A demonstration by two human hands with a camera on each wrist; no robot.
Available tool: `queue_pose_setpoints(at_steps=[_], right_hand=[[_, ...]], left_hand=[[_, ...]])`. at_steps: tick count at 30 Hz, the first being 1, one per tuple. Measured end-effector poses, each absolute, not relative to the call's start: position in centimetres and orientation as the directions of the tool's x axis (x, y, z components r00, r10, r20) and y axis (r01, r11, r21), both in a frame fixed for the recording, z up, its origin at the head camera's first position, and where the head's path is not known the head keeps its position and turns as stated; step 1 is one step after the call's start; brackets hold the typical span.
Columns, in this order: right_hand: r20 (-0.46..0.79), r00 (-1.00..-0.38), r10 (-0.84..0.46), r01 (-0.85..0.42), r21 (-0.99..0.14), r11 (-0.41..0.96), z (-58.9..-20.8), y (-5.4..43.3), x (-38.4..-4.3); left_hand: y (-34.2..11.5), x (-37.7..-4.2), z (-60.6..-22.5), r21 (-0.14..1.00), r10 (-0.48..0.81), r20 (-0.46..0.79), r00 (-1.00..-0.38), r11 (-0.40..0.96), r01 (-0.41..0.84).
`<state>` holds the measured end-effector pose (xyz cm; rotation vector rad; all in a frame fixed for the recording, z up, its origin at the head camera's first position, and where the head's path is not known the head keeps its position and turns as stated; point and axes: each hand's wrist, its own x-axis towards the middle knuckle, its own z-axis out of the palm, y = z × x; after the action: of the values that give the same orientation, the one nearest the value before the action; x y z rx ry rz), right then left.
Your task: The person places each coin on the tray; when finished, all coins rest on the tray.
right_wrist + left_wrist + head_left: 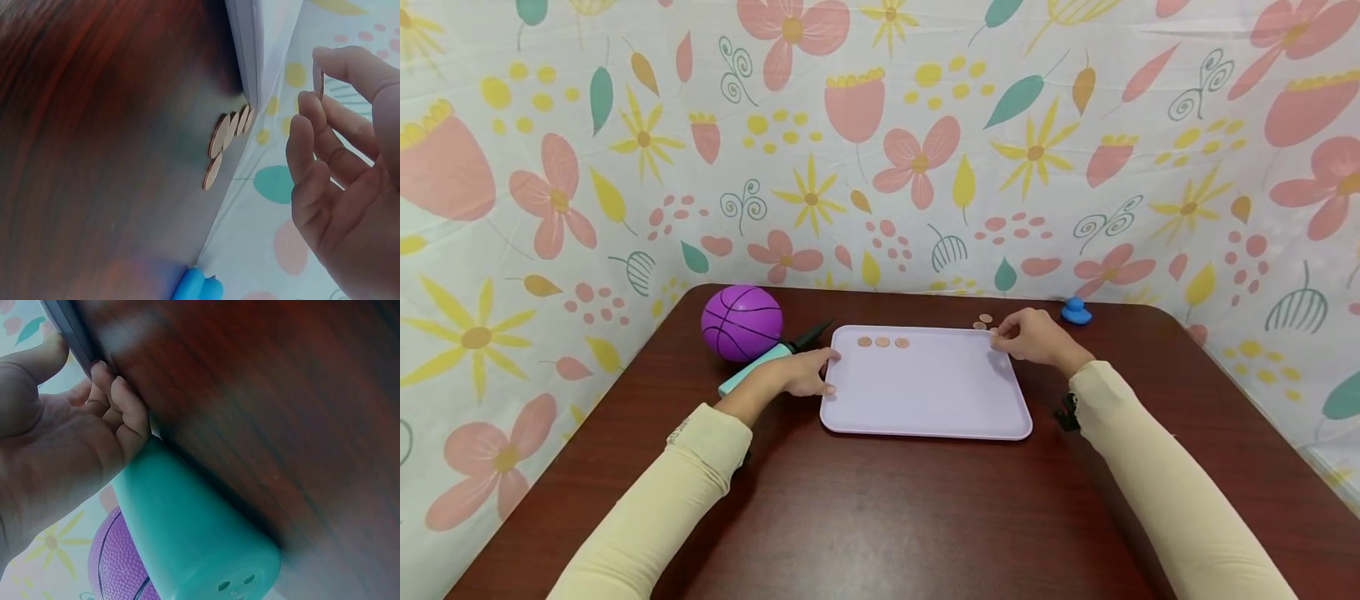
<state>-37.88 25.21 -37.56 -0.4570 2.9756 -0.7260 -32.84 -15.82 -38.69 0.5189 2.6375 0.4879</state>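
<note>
My left hand holds the left edge of a pale lilac tray, thumb and index finger over the rim. In the left wrist view the other fingers curl below the tray edge. My right hand is over the tray's far right corner. Between its thumb and index finger it pinches a thin round wooden disc, seen edge-on. Three similar discs lie in a row at the tray's far left. More wooden discs lie on the table just behind the tray's far right corner.
A turquoise bottle-shaped object with a black tapered end lies left of the tray, beside the left hand. Behind it sits a purple ball. A blue rubber duck stands at the far right of the brown table, before a flowered cloth.
</note>
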Motion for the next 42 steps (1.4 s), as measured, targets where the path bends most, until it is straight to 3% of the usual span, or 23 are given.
queue_pose_setpoints(at_steps=[13, 42], right_hand=[[0.072, -0.923, -0.378, -0.371, -0.43, 0.823, -37.9, 22.9, -38.8], [-0.02, -0.9, -0.435, -0.387, -0.42, 0.821, -37.5, 17.7, -39.9]], left_hand=[[-15.9, -32.7, -38.7, 0.41, 0.42, -0.327, -0.846, 0.87, 0.273], [-15.7, -32.7, -38.5, 0.404, 0.425, -0.325, -0.845, 0.87, 0.282]])
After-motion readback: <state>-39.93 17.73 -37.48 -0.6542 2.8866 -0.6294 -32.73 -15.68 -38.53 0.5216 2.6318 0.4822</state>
